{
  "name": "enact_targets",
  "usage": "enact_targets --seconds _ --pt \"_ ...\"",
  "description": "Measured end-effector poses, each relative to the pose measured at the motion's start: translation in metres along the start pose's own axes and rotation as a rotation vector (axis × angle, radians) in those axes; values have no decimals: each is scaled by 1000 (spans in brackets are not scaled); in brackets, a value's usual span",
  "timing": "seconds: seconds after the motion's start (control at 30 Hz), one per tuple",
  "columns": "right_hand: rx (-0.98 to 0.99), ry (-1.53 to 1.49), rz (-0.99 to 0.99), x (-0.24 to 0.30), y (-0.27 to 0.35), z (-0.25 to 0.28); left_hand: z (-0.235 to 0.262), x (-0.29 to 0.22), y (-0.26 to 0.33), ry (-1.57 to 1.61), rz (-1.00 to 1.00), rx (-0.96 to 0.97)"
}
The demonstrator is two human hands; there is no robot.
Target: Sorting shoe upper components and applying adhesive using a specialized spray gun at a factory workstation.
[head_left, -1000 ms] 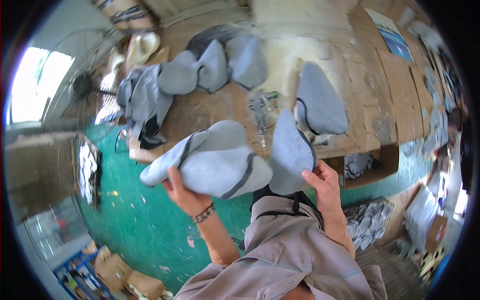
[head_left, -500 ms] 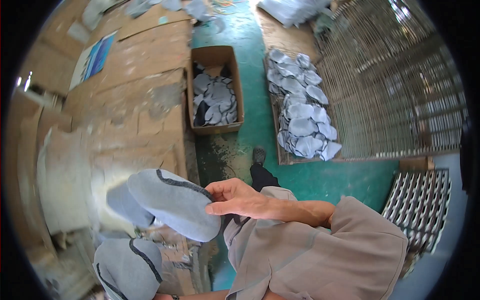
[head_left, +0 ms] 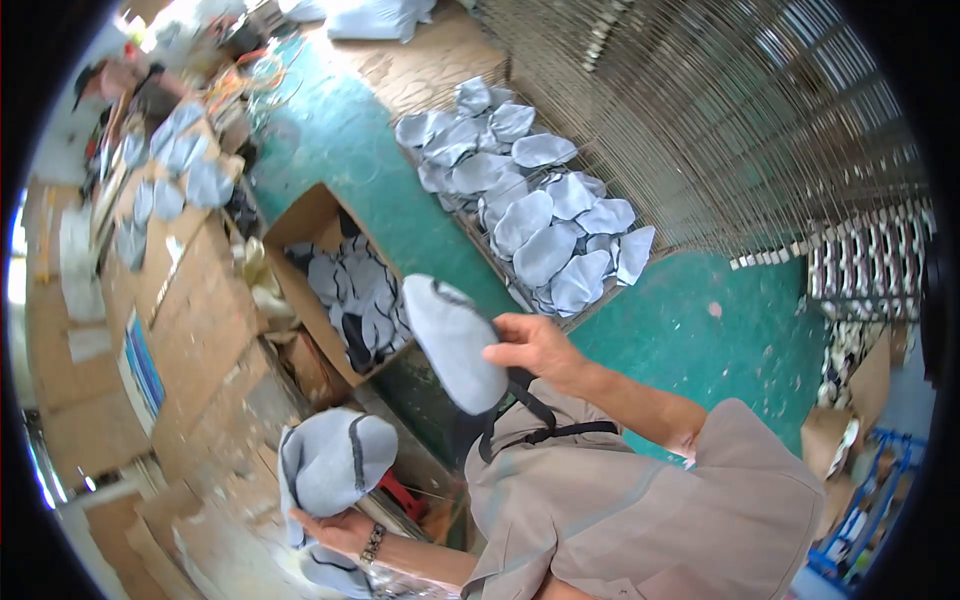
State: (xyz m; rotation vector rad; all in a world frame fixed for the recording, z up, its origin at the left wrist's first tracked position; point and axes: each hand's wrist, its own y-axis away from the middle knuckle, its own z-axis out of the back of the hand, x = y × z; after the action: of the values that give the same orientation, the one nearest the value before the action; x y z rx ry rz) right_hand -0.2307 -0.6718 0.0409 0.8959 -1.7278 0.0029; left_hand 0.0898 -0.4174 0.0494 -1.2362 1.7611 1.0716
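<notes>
Gripping a grey fabric shoe upper (head_left: pixel 452 340) by its edge, the right hand (head_left: pixel 535 345) is closed on it with fingers curled over the rim, holding the piece out in front of the person's chest, just beside the open cardboard box (head_left: pixel 300 225). The left hand (head_left: pixel 335 525) is closed too, palm up under a second grey upper (head_left: pixel 335 462) with a dark stripe, and more grey pieces hang below that hand; this bundle sits on the near side of the box, over the edge of the cardboard-covered table (head_left: pixel 190 330). The box itself stands on the green floor (head_left: pixel 700 320) against the table and holds a loose heap of similar grey pieces. Beyond the box, across a strip of floor, a flat tray (head_left: pixel 540 215) is piled with many more grey uppers. Behind that tray rises a wire rack (head_left: pixel 720 110). Further grey pieces (head_left: pixel 170 165) lie on the table, well apart from the box.
</notes>
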Motion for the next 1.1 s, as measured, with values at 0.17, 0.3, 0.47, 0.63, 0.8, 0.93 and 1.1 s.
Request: enact_targets --seconds 0.17,0.3,0.47,0.63,0.8,0.93,1.1 --pt "-295 -131 159 28 -1 102 -135 46 -18 46 224 190" --pt "-588 -245 191 45 -6 146 -209 98 -51 46 304 337" --pt "-816 -342 170 42 -36 180 -310 167 -57 -223 251 326" --pt "-887 -358 45 54 -121 207 -392 267 -112 -277 301 376" --pt "-867 -365 -106 68 -273 266 -499 394 -183 -487 448 433" --pt "-892 -371 -84 107 -388 355 -595 462 -204 -554 459 534" --pt "-979 -391 63 107 -512 448 -648 530 -241 -551 469 595"
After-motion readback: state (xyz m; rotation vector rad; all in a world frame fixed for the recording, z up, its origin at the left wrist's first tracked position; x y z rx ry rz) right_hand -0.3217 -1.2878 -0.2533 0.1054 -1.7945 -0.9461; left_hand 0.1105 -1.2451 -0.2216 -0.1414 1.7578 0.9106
